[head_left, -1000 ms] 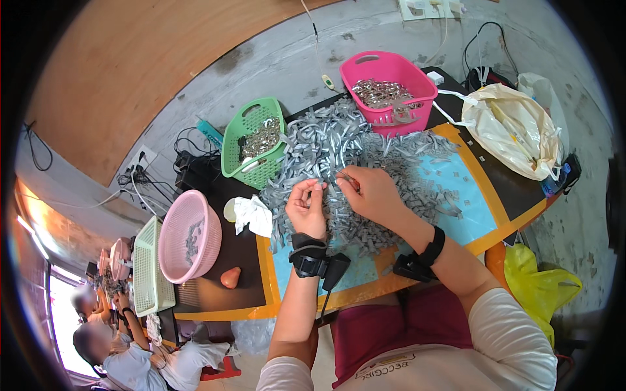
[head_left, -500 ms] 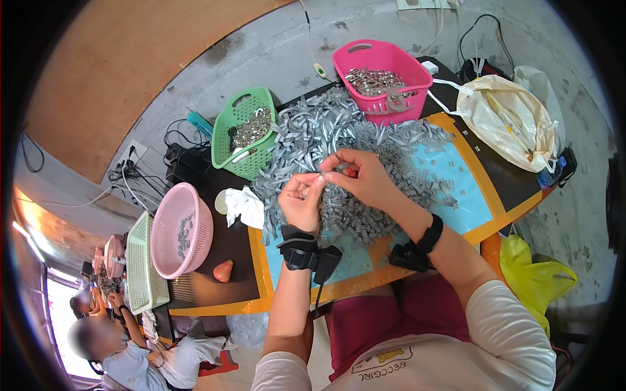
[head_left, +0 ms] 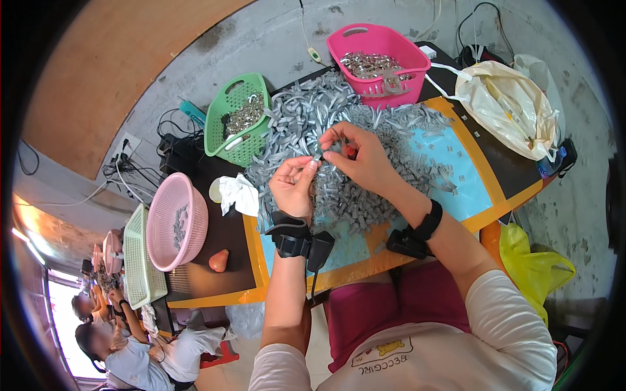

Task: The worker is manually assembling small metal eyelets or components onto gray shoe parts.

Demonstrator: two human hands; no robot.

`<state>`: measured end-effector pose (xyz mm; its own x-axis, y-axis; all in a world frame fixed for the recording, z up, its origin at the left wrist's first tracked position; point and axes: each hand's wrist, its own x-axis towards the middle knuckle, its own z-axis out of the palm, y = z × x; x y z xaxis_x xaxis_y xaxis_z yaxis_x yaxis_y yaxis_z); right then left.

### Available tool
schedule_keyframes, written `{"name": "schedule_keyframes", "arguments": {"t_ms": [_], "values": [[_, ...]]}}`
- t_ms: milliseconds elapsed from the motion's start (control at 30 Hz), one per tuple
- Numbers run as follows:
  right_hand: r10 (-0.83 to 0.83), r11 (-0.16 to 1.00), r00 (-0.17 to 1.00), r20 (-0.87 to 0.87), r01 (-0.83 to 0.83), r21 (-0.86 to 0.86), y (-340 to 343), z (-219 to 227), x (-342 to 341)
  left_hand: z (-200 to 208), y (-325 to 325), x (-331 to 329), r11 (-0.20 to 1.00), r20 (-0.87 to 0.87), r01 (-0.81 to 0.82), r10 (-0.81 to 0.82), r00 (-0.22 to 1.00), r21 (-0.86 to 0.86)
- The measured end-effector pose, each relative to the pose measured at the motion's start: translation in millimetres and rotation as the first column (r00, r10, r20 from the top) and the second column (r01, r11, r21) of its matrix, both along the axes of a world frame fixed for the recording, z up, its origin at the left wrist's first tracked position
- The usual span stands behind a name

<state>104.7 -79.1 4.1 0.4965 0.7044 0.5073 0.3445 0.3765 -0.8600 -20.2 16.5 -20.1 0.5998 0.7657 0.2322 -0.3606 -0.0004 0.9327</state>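
My left hand (head_left: 292, 188) is closed in a pinch, thumb against fingers, on a small grey strap piece (head_left: 317, 157) above the heap. Close to its tip, my right hand (head_left: 366, 161) is curled, with thumb and forefinger near the same piece. Something small and red (head_left: 352, 152) shows at the right hand's fingers; its kind is unclear, and the fingers partly hide what they hold. Beneath both hands spreads a big heap of grey strap pieces (head_left: 313, 111), longer and shinier at the back left, shorter toward the front and right.
Behind the heap stand a pink basket (head_left: 381, 94) and a green basket (head_left: 218, 124), both holding metal parts. Leftward are white tissue (head_left: 238, 195), a pale pink basket (head_left: 199, 238) and a reddish fruit (head_left: 219, 261). A cream bag (head_left: 505, 111) lies right. People sit far left.
My hands have drawn slightly apart, the left moving a little left and down. The grey piece at the left fingertips shows more now. The whole view has shifted slightly.
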Motion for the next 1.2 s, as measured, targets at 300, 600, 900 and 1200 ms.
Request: {"name": "schedule_keyframes", "arguments": {"t_ms": [300, 600, 900, 1200], "values": [[0.068, 0.997, 0.998, 0.015, -0.067, -0.035, 2, -2, 3, 6, 0, -1, 0.998, 0.04, -0.008, 0.005, 0.999, 0.058], [0.261, 0.963, 0.956, -0.132, -0.268, -0.032, 4, -6, 6, 1, -2, 3, 0.933, 0.023, -0.092, 0.09, 0.996, 0.348], [0.207, 0.976, 0.954, 0.217, -0.187, -0.11, 0, -4, 6, 7, -4, -4, 0.755, -0.211, -0.032, 0.224, 0.952, 0.655], [0.302, 0.953, 0.952, 0.055, -0.301, -0.022, 5, -10, 17, 12, -3, -3, 0.929, -0.129, 0.086, -0.041, 0.991, 0.359]]}}
